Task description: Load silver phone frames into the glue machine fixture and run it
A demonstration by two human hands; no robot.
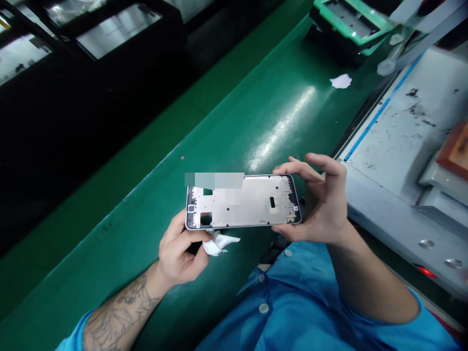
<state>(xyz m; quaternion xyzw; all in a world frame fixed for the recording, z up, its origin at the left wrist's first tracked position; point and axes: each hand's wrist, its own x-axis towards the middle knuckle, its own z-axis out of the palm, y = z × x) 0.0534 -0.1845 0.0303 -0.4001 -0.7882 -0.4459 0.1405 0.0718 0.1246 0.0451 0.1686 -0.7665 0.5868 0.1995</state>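
Note:
A silver phone frame (pixel 248 202) with small cut-outs is held up level above the green surface. My right hand (pixel 321 204) grips its right end, fingers on the far edge and thumb on the near edge. At the frame's lower left is my left hand (pixel 185 251), pinching a crumpled white cloth or tissue (pixel 219 242) between thumb and fingers. Some left fingers pass behind the frame's left end; whether they bear its weight I cannot tell. A grey pixelated patch covers part of the frame's upper left.
A green work surface (pixel 204 146) runs diagonally below my hands. On it lie a white scrap (pixel 341 81) and a green-and-black tray (pixel 354 24). To the right stands a pale machine (pixel 395 126) with blue tape, an orange-brown block (pixel 455 151) and a red light. Dark shelving (pixel 109 73) is at upper left.

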